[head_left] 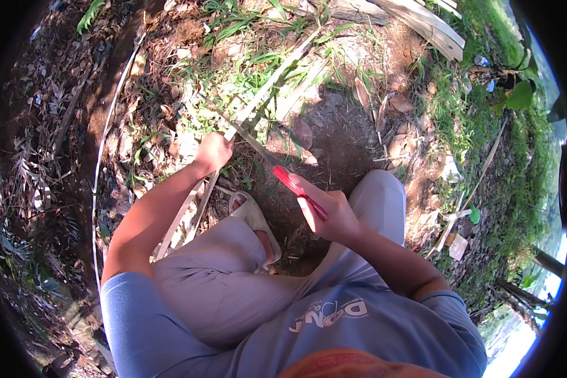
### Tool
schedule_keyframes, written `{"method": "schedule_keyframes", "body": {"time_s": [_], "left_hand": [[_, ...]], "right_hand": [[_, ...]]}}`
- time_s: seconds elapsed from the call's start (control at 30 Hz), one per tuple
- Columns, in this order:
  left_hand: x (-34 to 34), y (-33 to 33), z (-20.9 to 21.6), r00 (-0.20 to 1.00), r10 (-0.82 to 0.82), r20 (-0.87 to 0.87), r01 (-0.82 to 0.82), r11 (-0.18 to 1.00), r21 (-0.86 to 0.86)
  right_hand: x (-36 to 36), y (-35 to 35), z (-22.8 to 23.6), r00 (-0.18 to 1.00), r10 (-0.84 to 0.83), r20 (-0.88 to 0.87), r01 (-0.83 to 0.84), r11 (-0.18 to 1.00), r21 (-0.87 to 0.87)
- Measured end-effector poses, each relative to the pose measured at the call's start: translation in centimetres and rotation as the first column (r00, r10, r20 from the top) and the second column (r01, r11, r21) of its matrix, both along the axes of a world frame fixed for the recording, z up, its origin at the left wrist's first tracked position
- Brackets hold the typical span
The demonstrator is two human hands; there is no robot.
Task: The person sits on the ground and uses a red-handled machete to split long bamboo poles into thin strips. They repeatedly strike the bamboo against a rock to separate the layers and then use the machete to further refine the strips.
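My left hand [214,151] is closed around a long pale strip of split wood or bamboo [274,77]. The strip runs from the grass at the top, through my fist, and down past my left thigh. In my right hand [334,214] is a long-bladed knife by its red handle [290,181]; I cannot tell whether the blade is toothed. Its narrow blade [252,143] points up and to the left and crosses the strip just beyond my left fist. Whether the edge touches the strip is too small to tell.
I sit low, with a sandalled foot [255,220] between the strip and bare soil [349,132]. Split planks [422,25] lie at the upper right. A thin pale pole [110,120] curves along the left, beside dry leaves. Grass and several leafless sticks are on the right.
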State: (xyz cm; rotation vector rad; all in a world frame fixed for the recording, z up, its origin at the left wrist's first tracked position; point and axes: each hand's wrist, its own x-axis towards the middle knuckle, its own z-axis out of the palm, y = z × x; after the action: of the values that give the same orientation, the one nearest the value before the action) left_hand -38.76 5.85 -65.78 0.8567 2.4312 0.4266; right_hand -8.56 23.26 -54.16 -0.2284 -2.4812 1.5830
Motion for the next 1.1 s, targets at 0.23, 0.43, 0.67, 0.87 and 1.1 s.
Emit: {"method": "schedule_keyframes", "body": {"time_s": [0.23, 0.43, 0.67, 0.87, 1.1], "left_hand": [[5.9, 1.3, 1.8, 0.987, -0.110, 0.119, 0.109, 0.994, 0.021], [-1.7, 0.6, 6.3, 0.998, -0.064, 0.002, 0.064, 0.998, -0.013], [-8.3, -2.0, 6.8, 0.987, -0.129, -0.099, 0.126, 0.991, -0.036], [-0.4, 1.4, 8.0, 0.994, -0.046, -0.095, 0.044, 0.999, -0.019], [-3.8, 1.5, 9.9, 0.988, -0.031, -0.148, 0.035, 0.999, 0.030]], "right_hand": [[1.8, 0.5, 5.1, 0.993, -0.023, 0.114, 0.020, 0.999, 0.032], [-6.7, -1.6, 2.5, 0.994, -0.092, -0.056, 0.095, 0.994, 0.051], [2.5, -0.4, 6.9, 0.999, -0.018, -0.049, 0.027, 0.980, 0.195], [1.4, -0.9, 8.0, 0.997, -0.077, -0.033, 0.082, 0.978, 0.190], [-2.4, -1.4, 7.0, 0.990, -0.137, -0.010, 0.137, 0.977, 0.161]]}}
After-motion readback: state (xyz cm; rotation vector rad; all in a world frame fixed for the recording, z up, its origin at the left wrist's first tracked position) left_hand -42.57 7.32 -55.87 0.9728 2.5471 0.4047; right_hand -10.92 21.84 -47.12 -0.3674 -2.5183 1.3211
